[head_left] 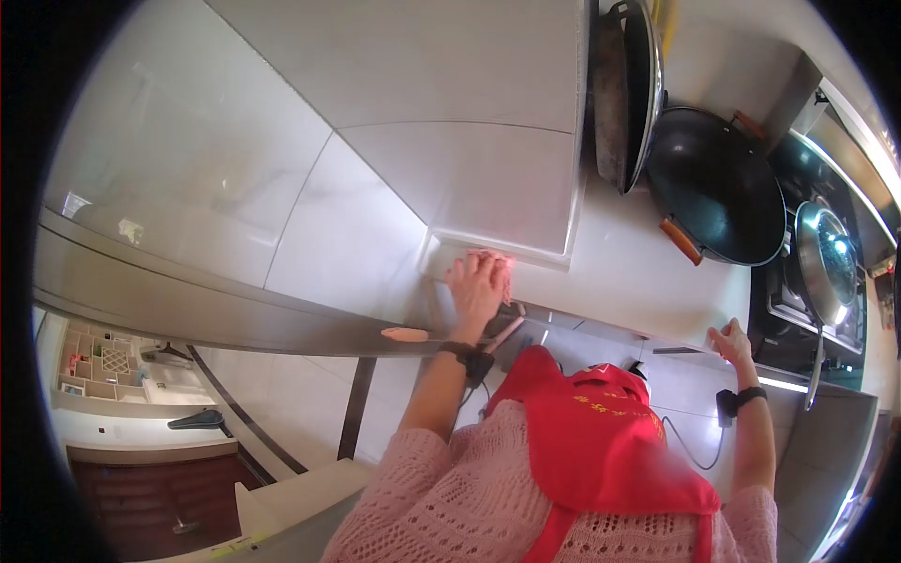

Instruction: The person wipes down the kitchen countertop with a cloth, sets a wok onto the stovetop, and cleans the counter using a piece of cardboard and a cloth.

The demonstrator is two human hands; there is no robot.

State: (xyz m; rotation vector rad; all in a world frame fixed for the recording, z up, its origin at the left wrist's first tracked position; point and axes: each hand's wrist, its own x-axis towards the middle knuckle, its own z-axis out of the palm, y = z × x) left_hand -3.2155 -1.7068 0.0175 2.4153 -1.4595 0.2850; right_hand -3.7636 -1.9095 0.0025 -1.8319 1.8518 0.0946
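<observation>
My left hand [477, 293] presses a pink cloth [508, 278] onto the white countertop [615, 298], in the corner beside the tiled wall. Its fingers are bent over the cloth and cover most of it. Far to the right, my right hand [731, 342] is at the counter's front edge, close to the stove. Those fingers are curled in, and whatever they may hold cannot be made out. Both wrists wear dark bands.
A black wok [718, 183] with wooden handles sits on the counter, near an upright pan and lid [638, 94]. On the stove stands a lidded pan [826, 263], its handle jutting past the front edge. A pink-handled tool [405, 334] lies by the left ledge.
</observation>
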